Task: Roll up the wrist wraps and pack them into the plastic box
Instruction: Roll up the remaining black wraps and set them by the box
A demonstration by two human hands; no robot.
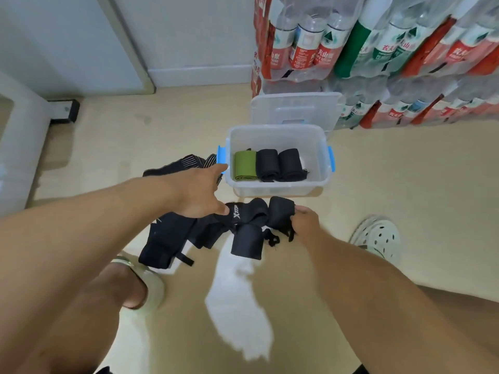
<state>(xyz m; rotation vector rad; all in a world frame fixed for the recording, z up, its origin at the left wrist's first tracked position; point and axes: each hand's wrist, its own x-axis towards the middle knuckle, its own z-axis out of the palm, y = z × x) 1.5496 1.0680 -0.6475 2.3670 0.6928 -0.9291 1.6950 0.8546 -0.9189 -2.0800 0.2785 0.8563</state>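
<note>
A clear plastic box [318,182] with blue latches stands open on the floor. Inside lie a green rolled wrap [245,166] and two black rolled wraps [267,164]. In front of the box, a heap of loose black wrist wraps [172,236] lies on the floor, one marked with white letters. My right hand [306,221] grips a black rolled wrap [280,213] just in front of the box. My left hand [201,191] reaches forward over the heap, fingers extended, its thumb touching the lettered wrap. Another rolled black wrap [247,242] lies below them.
The box's clear lid [297,107] leans behind it against stacked packs of water bottles [391,49]. A striped black wrap [186,163] lies left of the box. My two feet in light clogs [378,236] stand on the beige floor. A white unit stands far left.
</note>
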